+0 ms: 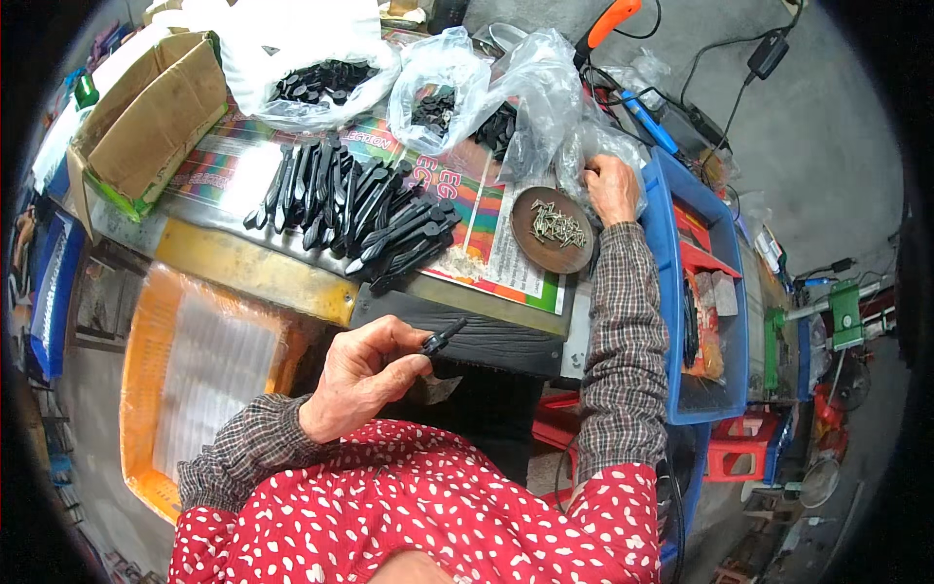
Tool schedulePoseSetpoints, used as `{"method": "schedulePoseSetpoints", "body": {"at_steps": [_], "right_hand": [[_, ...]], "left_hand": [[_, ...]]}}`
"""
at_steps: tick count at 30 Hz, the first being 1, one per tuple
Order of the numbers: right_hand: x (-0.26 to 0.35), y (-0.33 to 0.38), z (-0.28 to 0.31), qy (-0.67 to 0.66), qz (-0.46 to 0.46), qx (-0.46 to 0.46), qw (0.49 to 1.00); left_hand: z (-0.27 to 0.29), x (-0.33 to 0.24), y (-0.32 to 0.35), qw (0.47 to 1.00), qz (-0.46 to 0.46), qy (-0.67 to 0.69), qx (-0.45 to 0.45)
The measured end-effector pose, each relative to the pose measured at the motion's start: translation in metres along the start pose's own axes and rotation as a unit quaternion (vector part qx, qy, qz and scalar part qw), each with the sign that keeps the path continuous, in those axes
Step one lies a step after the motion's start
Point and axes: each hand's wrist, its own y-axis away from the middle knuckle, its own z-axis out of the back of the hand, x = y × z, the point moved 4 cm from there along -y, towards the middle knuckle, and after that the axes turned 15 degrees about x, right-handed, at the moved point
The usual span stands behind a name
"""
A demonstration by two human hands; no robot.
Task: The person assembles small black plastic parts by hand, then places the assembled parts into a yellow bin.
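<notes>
While your left hand (365,378) pinches a small black part (444,337) between thumb and fingers, just nearside of the table's edge (292,287), your right hand (615,188) is at a clear plastic bag (574,156) farther right; its fingertips are hidden, so you cannot tell whether they grip. Your left hand's room lies between that edge and your red spotted garment (428,496). Your right sleeve (625,321) has little sideways room, between the round bowl (521,209) of screws (559,226) and the blue crate (705,407). Beyond your left hand, piled black handles (355,209) stand in the way; bags of black pieces (326,115) lie farther off. A cardboard box (156,117) sits far left, an orange basket (141,389) near left.
</notes>
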Motion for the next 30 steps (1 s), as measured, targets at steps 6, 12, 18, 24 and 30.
{"method": "schedulePoseSetpoints", "body": {"at_steps": [6, 12, 18, 24, 30], "right_hand": [[-0.003, 0.009, 0.013, -0.058, 0.021, -0.016, 0.998], [-0.010, 0.017, 0.017, -0.122, 0.034, -0.041, 0.991], [-0.023, 0.013, 0.012, -0.195, 0.012, -0.055, 0.979], [-0.026, 0.014, 0.013, -0.207, -0.009, -0.065, 0.976], [-0.031, 0.015, 0.006, -0.229, 0.010, -0.096, 0.969]], "left_hand": [[0.004, -0.001, -0.001, 1.000, 0.002, 0.007, -0.007], [0.006, -0.001, 0.002, 1.000, 0.004, 0.023, -0.005], [0.008, -0.002, 0.005, 1.000, -0.009, 0.021, 0.000], [0.008, -0.002, 0.008, 0.999, -0.011, 0.042, 0.001], [0.007, 0.000, 0.012, 0.999, 0.000, 0.039, -0.002]]}}
